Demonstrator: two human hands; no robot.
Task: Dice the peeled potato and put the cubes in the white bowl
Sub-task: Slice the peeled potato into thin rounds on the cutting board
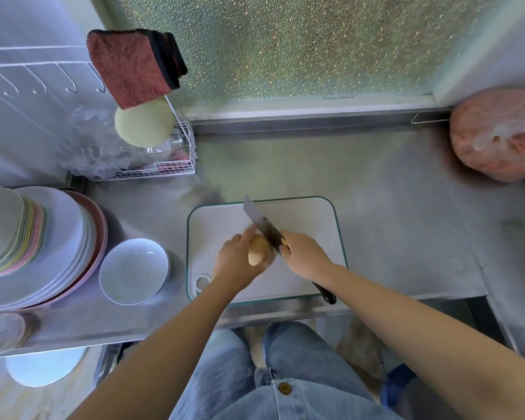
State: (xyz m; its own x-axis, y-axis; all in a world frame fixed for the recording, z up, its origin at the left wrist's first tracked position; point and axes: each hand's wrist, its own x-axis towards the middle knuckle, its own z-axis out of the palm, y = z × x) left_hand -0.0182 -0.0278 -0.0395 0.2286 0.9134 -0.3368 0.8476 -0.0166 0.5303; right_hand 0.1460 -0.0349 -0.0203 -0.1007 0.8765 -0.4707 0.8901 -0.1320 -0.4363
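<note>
pale yellow potato [257, 249]: whole, lying at about 8 o'clock on the cutting board [309, 219], no cubes cut yet.
left hand [236, 262]: fingers curled around the potato, pinning it; forefinger stretched toward 12 o'clock beside the blade.
right hand [303, 253]: clenched on the knife [262, 222] handle; blade laid across the potato's right side, tip aimed at 11 o'clock.
step: by my reading, the first cut, dicing barely begun.
next move: likely a straight press down, with the left fingertips tucked back from the edge.
white bowl [134, 275]: empty, on the steel counter [391, 207] at 9 o'clock of the board, just beside it.
edges: the board's near rim sits at the counter's front lip.
open room: bare board toward 1 o'clock; stacked plates [58, 244] crowd beyond the bowl.
</note>
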